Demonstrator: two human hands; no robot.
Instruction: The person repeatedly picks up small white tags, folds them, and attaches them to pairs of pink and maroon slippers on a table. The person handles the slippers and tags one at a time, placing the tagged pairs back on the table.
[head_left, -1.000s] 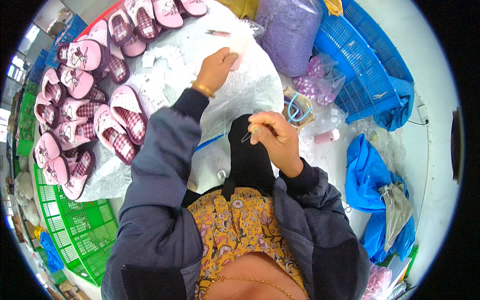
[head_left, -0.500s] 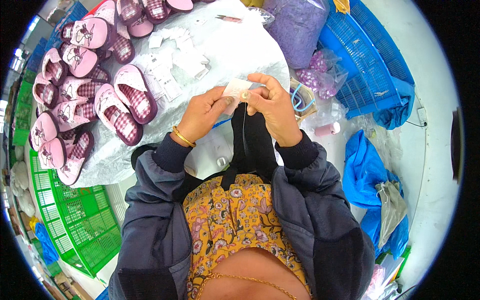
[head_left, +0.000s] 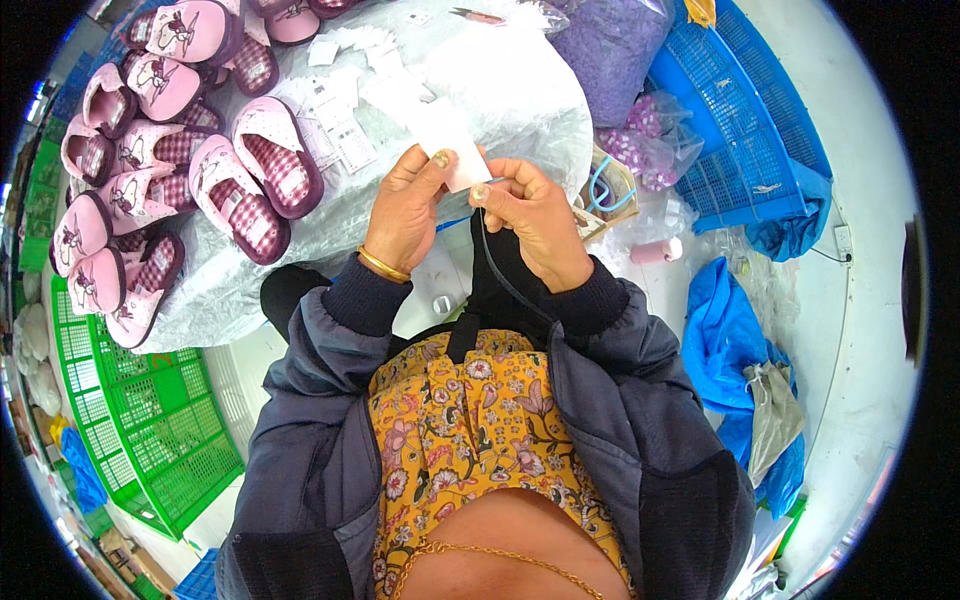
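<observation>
A small blank-looking white card tag (head_left: 460, 150) is held up over the near edge of the table. My left hand (head_left: 405, 210) pinches its left side between thumb and fingers. At the tag's lower right corner, the thumb and fingers of my right hand (head_left: 540, 220) are closed in a pinch. A thin dark cord (head_left: 500, 272) runs down from those fingertips toward my lap; its upper end is hidden in the fingers. Just beyond the tag lie loose white tags and printed labels (head_left: 340, 125) on the plastic-covered table (head_left: 515, 95).
Pink slippers with checked insides (head_left: 275, 165) crowd the table's left. A small pair of snips (head_left: 478, 16) lies at the far edge. To the right are a purple bag (head_left: 610, 60), a blue basket (head_left: 715, 120) and a pink bottle (head_left: 655, 251). Green crates (head_left: 150, 420) stand lower left.
The tag is tilted more upright and shows a larger white face. My right fingers have curled in closer to its lower corner, and the raised index finger has come down.
</observation>
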